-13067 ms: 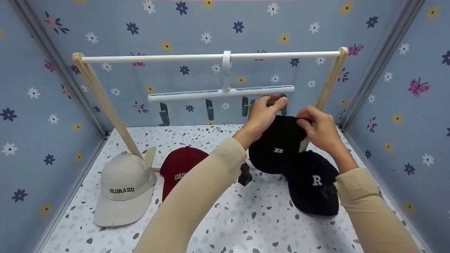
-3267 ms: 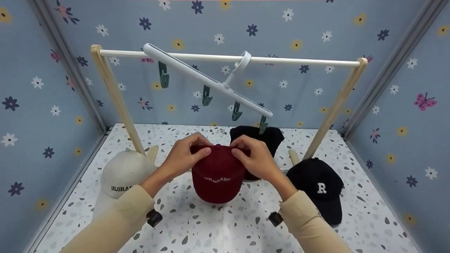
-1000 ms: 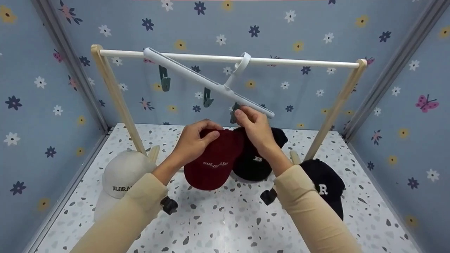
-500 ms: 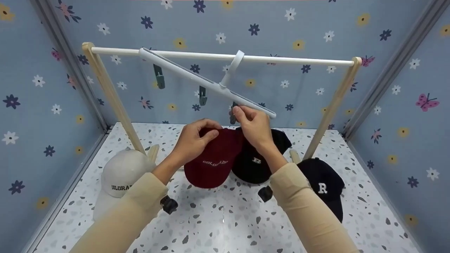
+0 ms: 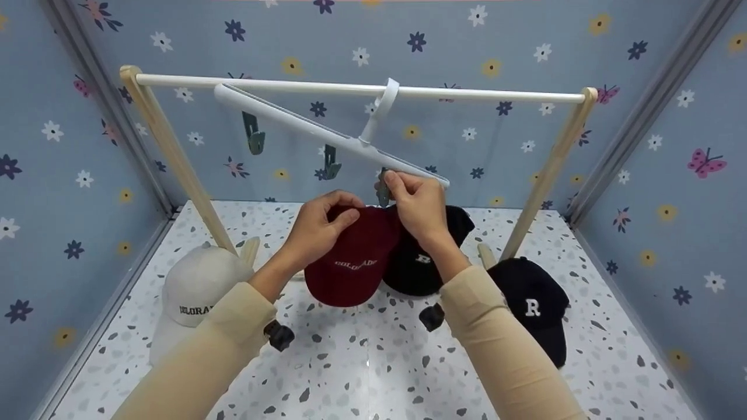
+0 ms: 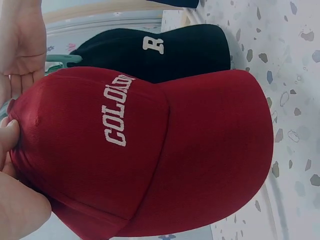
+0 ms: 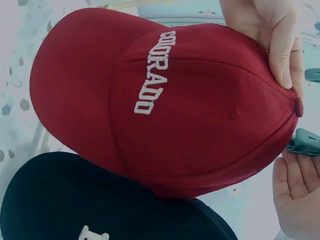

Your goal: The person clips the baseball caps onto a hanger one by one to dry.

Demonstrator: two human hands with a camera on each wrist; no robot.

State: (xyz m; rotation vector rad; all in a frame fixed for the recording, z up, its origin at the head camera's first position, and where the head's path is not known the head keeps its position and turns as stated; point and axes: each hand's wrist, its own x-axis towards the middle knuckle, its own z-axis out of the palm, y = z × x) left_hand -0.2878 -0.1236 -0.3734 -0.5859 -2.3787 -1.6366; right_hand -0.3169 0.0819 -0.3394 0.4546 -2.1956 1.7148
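My left hand (image 5: 318,230) holds a burgundy cap (image 5: 350,256) lettered COLORADO at the top of its crown, thumb in front, bill down. My right hand (image 5: 421,210) pinches a green clip (image 5: 383,192) just above that crown; in the right wrist view the clip (image 6: 62,59) is not this one, but the clip (image 7: 305,142) beside the crown is. The clip belongs to a white hanger (image 5: 292,119), tilted down to the right. A black cap (image 5: 414,274) with a white letter hangs from the hanger's right end, partly behind my right hand.
A white rail (image 5: 496,95) on wooden legs carries the hanger. Two other green clips (image 5: 254,134) dangle at its left. A pale grey cap (image 5: 201,280) lies left on the speckled table (image 5: 350,379), and another black cap (image 5: 528,297) lies right. Flowered walls enclose the space.
Since the oldest frame, the black cap has come to hang from the tilted hanger and the burgundy cap was lifted. My right hand left the burgundy cap for the clip; lately little differs.
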